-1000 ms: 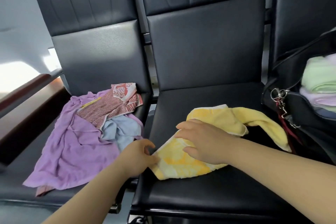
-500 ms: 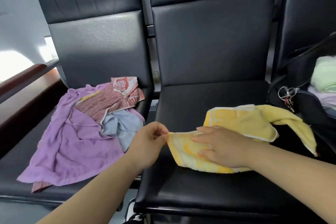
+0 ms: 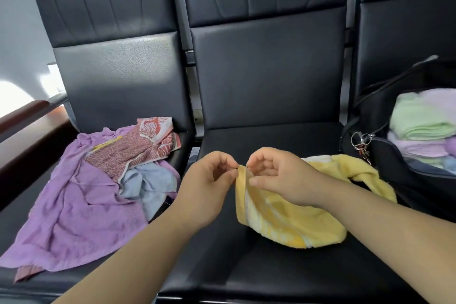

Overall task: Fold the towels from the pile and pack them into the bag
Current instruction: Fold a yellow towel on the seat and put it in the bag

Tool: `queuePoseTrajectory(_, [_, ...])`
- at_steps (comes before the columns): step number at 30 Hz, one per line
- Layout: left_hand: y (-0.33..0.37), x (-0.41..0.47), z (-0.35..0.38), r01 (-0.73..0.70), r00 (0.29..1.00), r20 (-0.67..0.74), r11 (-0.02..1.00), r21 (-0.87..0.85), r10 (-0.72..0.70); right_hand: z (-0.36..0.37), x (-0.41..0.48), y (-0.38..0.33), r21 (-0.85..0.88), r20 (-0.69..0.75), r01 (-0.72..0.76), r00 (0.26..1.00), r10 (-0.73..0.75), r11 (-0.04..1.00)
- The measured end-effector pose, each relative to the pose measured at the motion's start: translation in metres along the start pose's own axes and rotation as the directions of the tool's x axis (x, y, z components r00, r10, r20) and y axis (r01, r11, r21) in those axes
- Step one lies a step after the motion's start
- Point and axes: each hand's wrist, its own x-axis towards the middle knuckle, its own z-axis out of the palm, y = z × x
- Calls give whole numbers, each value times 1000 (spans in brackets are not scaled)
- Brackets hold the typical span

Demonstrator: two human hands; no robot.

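I see the black middle seat [image 3: 271,145] ahead. The pile [image 3: 81,205] of towels lies on the left seat [image 3: 118,81]. The bag [image 3: 394,170], holding folded towels [image 3: 419,121], stands at right. The yellow towel [image 3: 283,217] rests on the middle seat, its raised corner pinched by left hand [image 3: 209,187] and right hand [image 3: 278,177].

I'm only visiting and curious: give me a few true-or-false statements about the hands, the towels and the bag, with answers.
1. The left hand and the right hand both pinch the yellow towel. True.
2. The bag is empty. False: a folded green towel and a lilac towel lie stacked in it.
3. The unfolded pile lies on the left chair. True.
4. The yellow towel is already in the bag. False: it rests on the middle chair seat.
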Motion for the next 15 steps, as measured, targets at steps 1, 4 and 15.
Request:
queuePoseTrajectory(1, [2,0,1,-6,1000,-3,1000,-13,6,-2,-1,-2,-5,-10,12,1000,-12,1000])
queuePoseTrajectory(4, [5,0,5,-16,1000,4,999,-38,17,-8,-5,-9,22,-39,19,999,-18,1000])
queuePoseTrajectory(15, [22,2,21,26,997,83,971,-237,-6,-33,-20,-25,64,-114,16,993,-9,998])
